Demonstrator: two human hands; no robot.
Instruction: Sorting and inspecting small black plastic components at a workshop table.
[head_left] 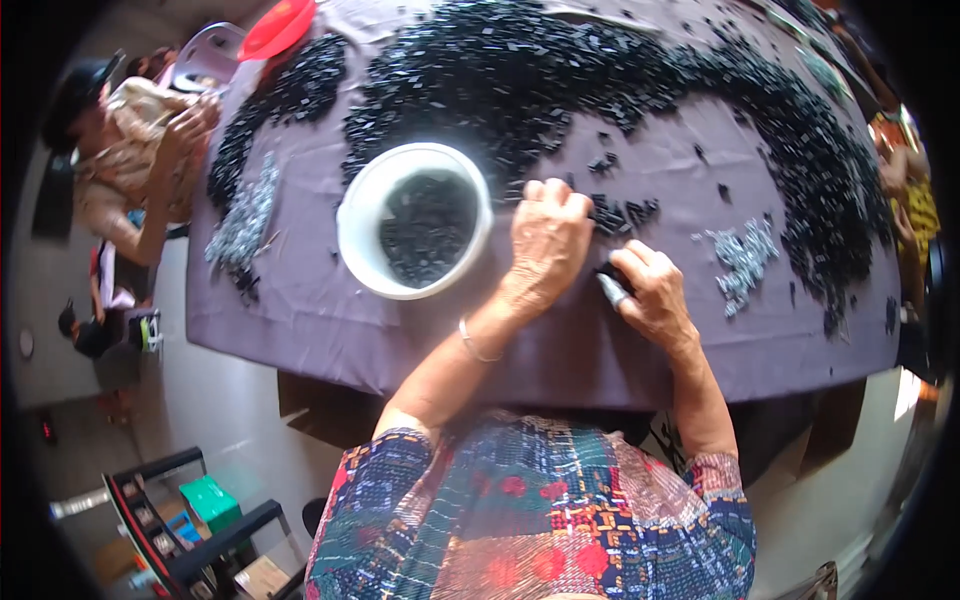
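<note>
My left hand [550,238], with a thin bangle on its wrist, is closed with bent fingers over the cloth, just right of a white bucket [352,238]. Whatever its fingertips hold is hidden. A small cluster of black pieces [622,215] lies right beside those fingers. Nearer to me, my right hand [655,292] is pinched on a small black piece [607,270]; a pale grey cover wraps its thumb. Many similar small black pieces fill the lower part of the bucket. Their exact kind is too small to tell.
A large heap of black pieces [480,75] spreads across the purple-grey tablecloth [480,350] and down its right side. Piles of small greyish bits [745,262] lie right and left. A red basin [277,28] stands far left. Other people sit at both sides.
</note>
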